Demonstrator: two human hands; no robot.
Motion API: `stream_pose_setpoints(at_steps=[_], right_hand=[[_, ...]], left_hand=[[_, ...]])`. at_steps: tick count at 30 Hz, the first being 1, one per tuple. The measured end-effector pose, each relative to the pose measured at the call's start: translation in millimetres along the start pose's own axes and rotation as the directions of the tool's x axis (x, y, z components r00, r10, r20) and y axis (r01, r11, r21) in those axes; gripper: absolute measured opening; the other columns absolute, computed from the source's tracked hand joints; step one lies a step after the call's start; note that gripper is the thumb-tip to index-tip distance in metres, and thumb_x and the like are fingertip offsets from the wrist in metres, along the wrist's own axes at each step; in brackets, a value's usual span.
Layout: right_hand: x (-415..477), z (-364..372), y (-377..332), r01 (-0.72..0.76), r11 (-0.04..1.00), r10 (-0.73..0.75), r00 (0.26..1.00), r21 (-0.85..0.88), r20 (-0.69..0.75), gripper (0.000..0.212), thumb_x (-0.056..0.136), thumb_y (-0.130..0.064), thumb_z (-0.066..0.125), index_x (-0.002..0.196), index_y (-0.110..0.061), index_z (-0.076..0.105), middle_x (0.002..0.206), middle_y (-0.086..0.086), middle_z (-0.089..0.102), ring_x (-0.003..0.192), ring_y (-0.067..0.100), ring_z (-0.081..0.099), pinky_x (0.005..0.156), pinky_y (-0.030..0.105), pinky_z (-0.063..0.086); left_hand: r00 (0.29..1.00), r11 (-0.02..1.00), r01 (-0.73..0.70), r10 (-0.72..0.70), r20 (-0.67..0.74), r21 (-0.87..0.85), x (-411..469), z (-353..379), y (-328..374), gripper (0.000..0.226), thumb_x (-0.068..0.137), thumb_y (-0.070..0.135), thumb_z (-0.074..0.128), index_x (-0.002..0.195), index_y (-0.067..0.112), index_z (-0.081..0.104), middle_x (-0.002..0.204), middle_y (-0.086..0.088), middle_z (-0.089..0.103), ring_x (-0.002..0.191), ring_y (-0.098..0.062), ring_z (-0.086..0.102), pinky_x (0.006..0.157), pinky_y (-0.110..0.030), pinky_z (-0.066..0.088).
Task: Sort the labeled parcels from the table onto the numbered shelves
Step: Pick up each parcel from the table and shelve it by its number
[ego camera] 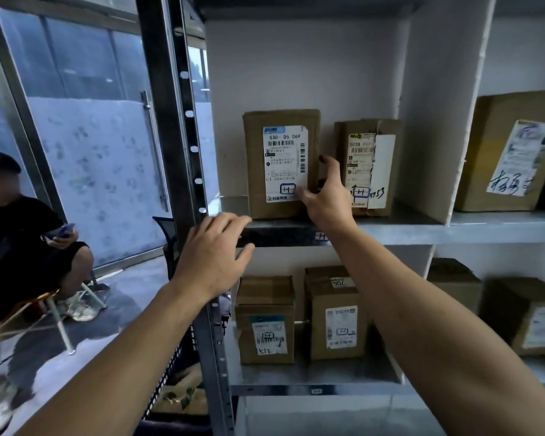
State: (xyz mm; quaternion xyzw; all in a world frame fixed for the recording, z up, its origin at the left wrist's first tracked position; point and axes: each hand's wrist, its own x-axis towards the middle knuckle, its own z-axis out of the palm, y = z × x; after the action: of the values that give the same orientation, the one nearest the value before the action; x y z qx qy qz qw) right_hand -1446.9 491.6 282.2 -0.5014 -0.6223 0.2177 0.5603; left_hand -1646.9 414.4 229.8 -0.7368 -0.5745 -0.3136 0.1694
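1. The right hand (326, 196) grips the parcel (280, 163), thumb on its front label and fingers round its right edge.
2. That parcel stands upright on the upper shelf (406, 229), left of a second box (367, 166) and apart from it.
3. The left hand (213, 256) hangs open with fingers spread, near the shelf's front edge by the post (183, 121), holding nothing.
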Motion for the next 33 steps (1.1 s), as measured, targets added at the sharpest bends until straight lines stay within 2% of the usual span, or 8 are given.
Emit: stream_pose_setpoints(at_steps=[4,10,15,19,22,24,29,33], right_hand=[[1.8,6.9,-2.1,-0.026,0.999,0.025,1.000,-0.028,-0.019,0.072,0.092,-0.020,0.072,0.149,-0.029,0.029,0.134,0.004,0.059,0.126,0.026,0.056,0.100,0.046,0.050],[1.7,15.2,-1.6,-0.051,0.993,0.045,0.997,-0.106,-0.055,0.066,0.090,-0.032,0.073,0.141,-0.036,0.030,0.128,0.001,0.062,0.119,0.027,0.060,0.097,0.053,0.052],[0.4,16.4,-1.3,-0.046,0.988,0.036,0.997,-0.146,-0.069,0.065,0.091,-0.035,0.071,0.143,-0.033,0.031,0.127,0.004,0.060,0.120,0.028,0.058,0.099,0.052,0.051],[-6.4,9.9,0.7,0.022,0.985,-0.034,0.997,-0.170,-0.070,0.069,0.094,-0.033,0.068,0.151,-0.024,0.030,0.136,0.009,0.052,0.125,0.025,0.051,0.102,0.043,0.046],[-18.2,1.6,1.3,0.100,0.975,-0.110,0.993,-0.199,-0.044,0.063,0.097,-0.035,0.063,0.151,-0.019,0.034,0.141,0.009,0.049,0.114,0.015,0.049,0.094,0.029,0.043],[-27.3,-4.2,4.5,0.147,0.966,-0.155,0.988,-0.211,-0.022,0.057,0.098,-0.036,0.061,0.148,-0.018,0.040,0.140,0.007,0.050,0.116,0.014,0.049,0.096,0.028,0.043],[-48.8,-24.2,19.3,0.209,0.952,-0.206,0.978,-0.224,0.038,0.043,0.098,-0.033,0.061,0.138,-0.017,0.052,0.134,0.005,0.055,0.121,0.015,0.052,0.105,0.038,0.047],[-53.1,-42.9,18.9,0.250,0.937,-0.241,0.968,-0.245,0.069,0.045,0.099,-0.032,0.061,0.139,-0.016,0.051,0.135,0.004,0.054,0.114,0.008,0.047,0.098,0.025,0.042]], left_hand=[[1.000,0.999,-0.017,0.016,-0.007,-0.034,-2.1,1.7,-3.0,0.046,0.093,0.036,0.058,0.136,0.022,0.052,0.128,0.002,0.054,0.122,-0.020,0.044,0.101,-0.042,0.038],[1.000,0.997,-0.006,0.005,-0.016,-0.080,-9.8,0.4,-7.0,0.045,0.092,0.036,0.059,0.135,0.022,0.052,0.129,0.002,0.054,0.120,-0.020,0.046,0.100,-0.042,0.041],[1.000,0.995,0.004,-0.006,-0.022,-0.095,-16.1,-0.9,-10.9,0.044,0.093,0.035,0.059,0.135,0.022,0.052,0.127,0.001,0.055,0.118,-0.021,0.048,0.100,-0.043,0.044],[1.000,0.995,0.006,-0.007,-0.013,-0.101,-19.4,2.6,-11.9,0.045,0.093,0.033,0.059,0.136,0.020,0.052,0.129,0.000,0.055,0.119,-0.021,0.048,0.101,-0.043,0.044],[1.000,0.994,0.008,-0.009,-0.012,-0.110,-22.0,6.2,-9.6,0.045,0.093,0.033,0.058,0.136,0.021,0.051,0.130,-0.001,0.055,0.121,-0.022,0.048,0.102,-0.043,0.042],[1.000,0.992,0.005,-0.006,-0.009,-0.126,-23.1,9.0,-5.1,0.046,0.093,0.033,0.058,0.137,0.021,0.051,0.132,-0.001,0.055,0.124,-0.021,0.047,0.103,-0.042,0.040],[1.000,0.987,0.008,-0.009,-0.002,-0.163,-24.1,12.2,11.3,0.047,0.093,0.032,0.059,0.138,0.019,0.051,0.133,-0.002,0.055,0.125,-0.022,0.048,0.104,-0.039,0.038],[0.999,0.986,0.002,-0.009,-0.036,-0.167,-15.1,6.2,22.3,0.046,0.093,0.029,0.061,0.136,0.017,0.052,0.129,-0.005,0.056,0.122,-0.027,0.050,0.101,-0.043,0.044]])
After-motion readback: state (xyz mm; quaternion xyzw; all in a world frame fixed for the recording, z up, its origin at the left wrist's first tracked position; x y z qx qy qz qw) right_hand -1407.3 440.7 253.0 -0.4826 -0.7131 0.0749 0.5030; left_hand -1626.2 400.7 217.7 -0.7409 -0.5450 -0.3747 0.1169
